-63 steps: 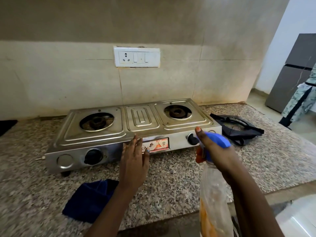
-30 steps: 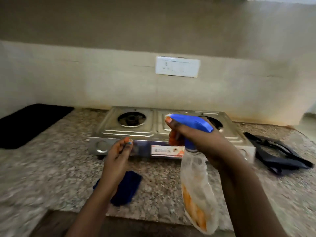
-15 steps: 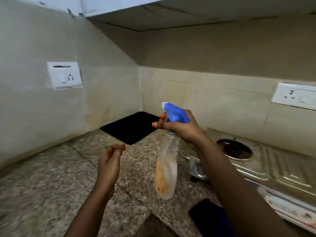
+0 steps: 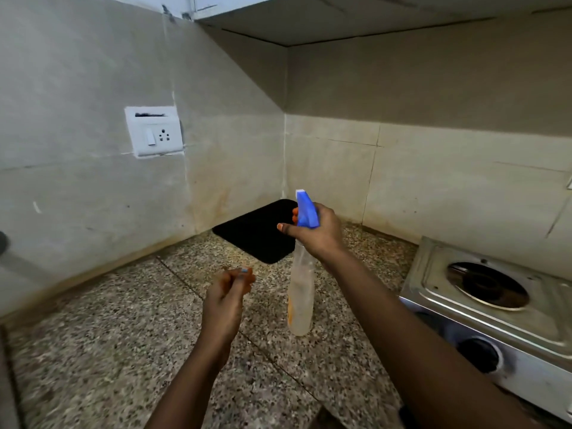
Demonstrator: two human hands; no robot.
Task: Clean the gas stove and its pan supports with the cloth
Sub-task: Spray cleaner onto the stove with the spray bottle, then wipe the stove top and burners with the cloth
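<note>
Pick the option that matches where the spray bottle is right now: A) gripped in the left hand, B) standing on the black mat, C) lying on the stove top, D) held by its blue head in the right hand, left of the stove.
D: the right hand grips the blue head of the spray bottle, left of the stove.

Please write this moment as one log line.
right hand: grips bottle by blue head | bottle: base at counter, left of stove | left hand: loosely curled, holds nothing | cloth: not visible
</note>
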